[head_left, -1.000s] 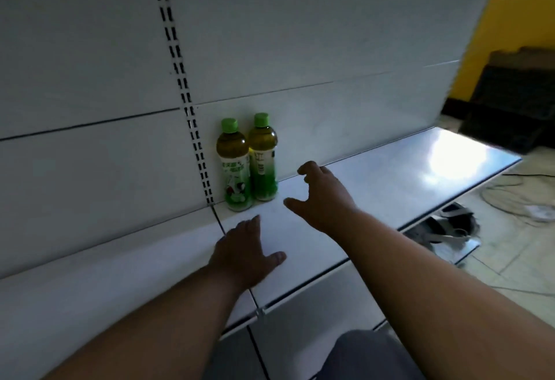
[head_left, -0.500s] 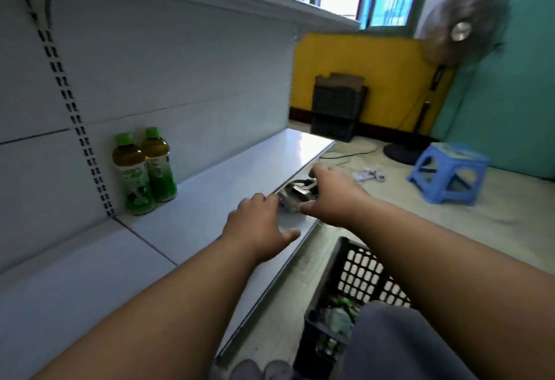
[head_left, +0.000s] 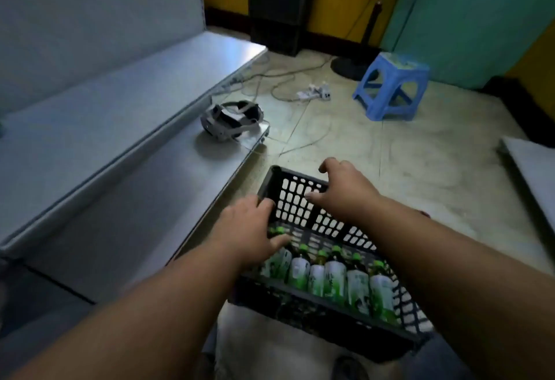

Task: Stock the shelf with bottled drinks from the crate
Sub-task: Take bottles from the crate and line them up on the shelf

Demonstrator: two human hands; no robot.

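Note:
A black plastic crate [head_left: 303,199] stands on the floor in front of me, beside the shelf. Several green-capped bottles [head_left: 333,277] with green and white labels stand in a row inside it. My left hand [head_left: 249,229] hovers over the crate's left end, fingers apart, above the leftmost bottles. My right hand [head_left: 342,187] hangs open above the crate's far wall, holding nothing. The grey shelf [head_left: 90,127] runs along the left; the two bottles placed on it are out of view.
A grey headset [head_left: 231,119] lies on the lower shelf board near its end. On the floor beyond are cables, a power strip [head_left: 315,92], a blue plastic stool [head_left: 390,85] and a fan base. A dark crate stack stands against the yellow wall.
My view has swung from the shelf down and right to the crate. Both hands have left the shelf and now hang over the crate, still holding nothing.

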